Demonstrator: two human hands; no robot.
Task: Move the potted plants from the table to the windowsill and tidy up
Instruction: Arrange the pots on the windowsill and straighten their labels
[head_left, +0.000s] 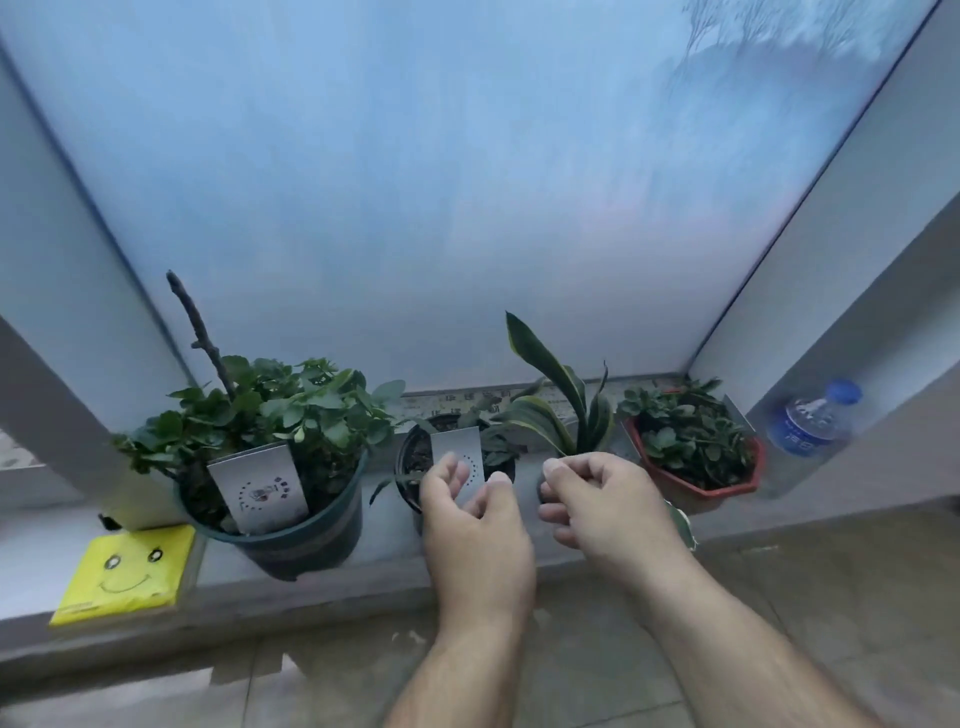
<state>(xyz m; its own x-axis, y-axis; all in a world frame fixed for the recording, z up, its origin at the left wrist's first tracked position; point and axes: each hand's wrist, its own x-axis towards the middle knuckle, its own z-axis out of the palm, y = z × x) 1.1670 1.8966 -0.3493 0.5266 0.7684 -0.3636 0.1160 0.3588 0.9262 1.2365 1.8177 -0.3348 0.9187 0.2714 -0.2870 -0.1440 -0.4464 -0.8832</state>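
Observation:
Four potted plants stand on the windowsill (384, 551). At the left is a bushy plant in a dark green pot (306, 535) with a white card stuck in it. In the middle, a small black pot (410, 457) holds a white label card (456, 444). My left hand (475, 525) pinches that card between thumb and fingers. A snake plant (550, 410) rises right of it; its pot is hidden behind my right hand (602, 504), whose fingers are curled. Whether that hand grips the pot is hidden. A red-brown pot (722, 486) sits far right.
A yellow smiley-face tissue pack (124, 574) lies on the sill's left end. A water bottle (813, 421) with a blue cap stands on the ledge at the right. Frosted window glass (415, 208) closes the back. Tiled floor lies below.

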